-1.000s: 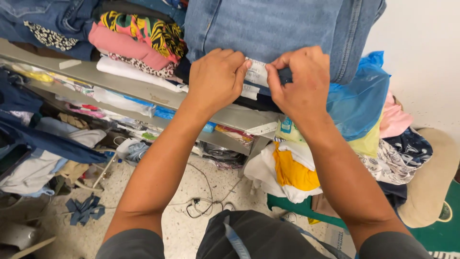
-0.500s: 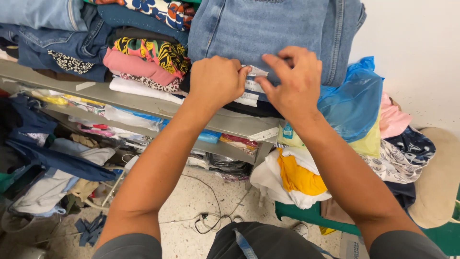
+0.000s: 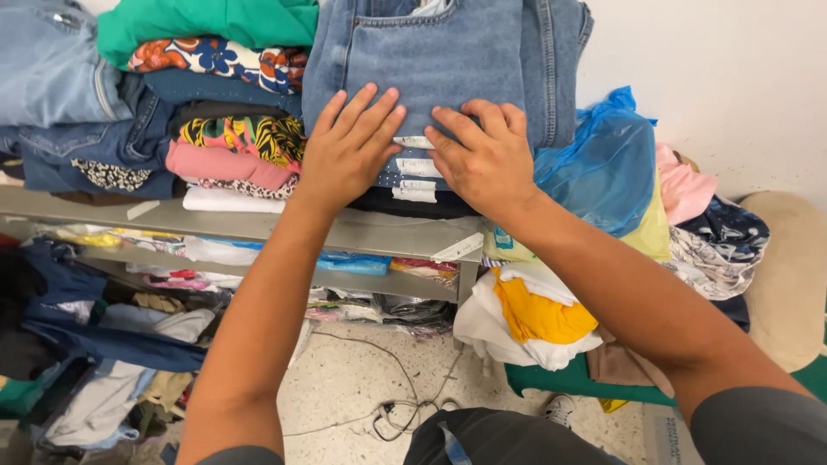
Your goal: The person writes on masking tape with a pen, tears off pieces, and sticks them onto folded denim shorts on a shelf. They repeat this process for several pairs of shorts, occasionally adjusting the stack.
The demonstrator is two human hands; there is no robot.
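A stack of folded light-blue jeans (image 3: 448, 60) stands on a grey shelf (image 3: 258, 226), with white paper tags (image 3: 415, 168) showing on its front edge. My left hand (image 3: 349, 146) lies flat on the front of the stack, fingers spread upward. Just to its right, my right hand (image 3: 482, 159) presses on the same stack, fingers pointing left over the tags. Neither hand grips anything.
Left of the jeans sit piles of folded clothes: green, floral, yellow-black print (image 3: 241, 138), pink (image 3: 228, 164), more denim (image 3: 60, 86). A blue plastic bag (image 3: 599, 168) and a heap of clothes lie to the right. Lower shelves hold packaged items; cables (image 3: 388, 413) lie on the floor.
Both hands have moved up the front of the jeans stack and flattened out, no longer pinching the tags. The view has tilted upward.
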